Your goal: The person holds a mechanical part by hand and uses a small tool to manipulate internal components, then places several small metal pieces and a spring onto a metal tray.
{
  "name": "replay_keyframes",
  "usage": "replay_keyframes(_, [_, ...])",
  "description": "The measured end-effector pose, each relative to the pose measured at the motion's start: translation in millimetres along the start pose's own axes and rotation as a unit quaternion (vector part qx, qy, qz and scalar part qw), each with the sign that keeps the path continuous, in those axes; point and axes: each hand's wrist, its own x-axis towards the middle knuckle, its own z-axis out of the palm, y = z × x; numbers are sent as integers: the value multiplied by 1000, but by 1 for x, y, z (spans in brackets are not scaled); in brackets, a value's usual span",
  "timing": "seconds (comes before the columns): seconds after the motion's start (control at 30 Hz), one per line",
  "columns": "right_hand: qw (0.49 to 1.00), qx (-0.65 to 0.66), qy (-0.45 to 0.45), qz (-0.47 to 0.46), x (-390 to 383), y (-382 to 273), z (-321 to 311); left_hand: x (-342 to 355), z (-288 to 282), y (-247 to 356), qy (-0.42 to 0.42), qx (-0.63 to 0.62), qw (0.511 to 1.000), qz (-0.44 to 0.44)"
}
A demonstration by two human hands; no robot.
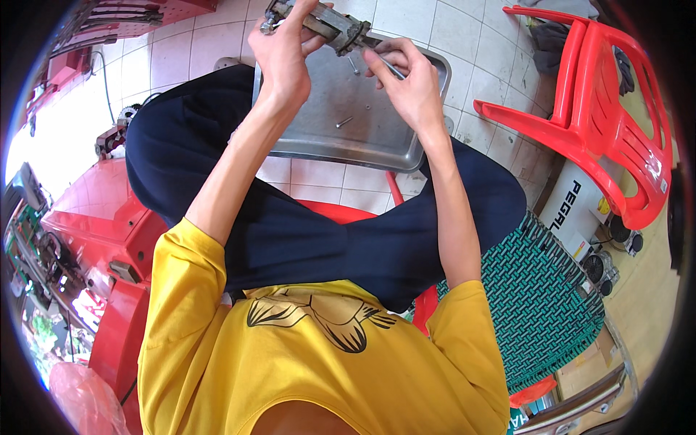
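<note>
While left hand (283,61) clamps grimy metal assembly (330,27) over steel tray (377,138), right hand (406,83) pinches thin tool (391,67); part likely heavy, rigid, greasy: grip mid-body.

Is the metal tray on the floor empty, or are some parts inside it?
Not empty: the metal tray holds a few small bolts.

Grey metal tray (319,148), red plastic chair (580,123), green woven mat (540,304).

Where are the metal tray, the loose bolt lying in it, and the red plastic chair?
metal tray (377,138), head view, on the bare floor of the tray near its front.
loose bolt (344,122), head view, on the middle of its shank.
red plastic chair (616,123), head view, on the slatted backrest.
</note>
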Motion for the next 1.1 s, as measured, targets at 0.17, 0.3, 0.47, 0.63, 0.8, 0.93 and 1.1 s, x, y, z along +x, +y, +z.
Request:
replay_keyframes(0.17, [996, 17, -53, 66, 5, -6, -6, -8, 5, 3, 6, -25, 1000, 14])
replay_keyframes(0.3, [998, -13, -44, 33, -1, -6, -4, -8, 4, 6, -6, 5, 1000, 16])
replay_keyframes(0.47, [997, 16, -58, 49, 3, -7, -4, 0, 0, -1, 6, -22, 1000, -4])
replay_keyframes(0.63, [1000, 23, -19, 0, 1, 0, 0, -10, 7, 6, 9, -11, 1000, 20])
replay_keyframes(0.8, [1000, -8, -15, -5, 4, 3, -1, -4, 2, 1, -4, -25, 1000, 0])
replay_keyframes(0.93, [1000, -3, -10, -17, 4, 7, 2, 0, -1, -2, -3, -14, 1000, 5])
replay_keyframes(1.1, [999, 34, -9, 15, 1, 0, 1, 0, 0, -1, 6, -23, 1000, -8])
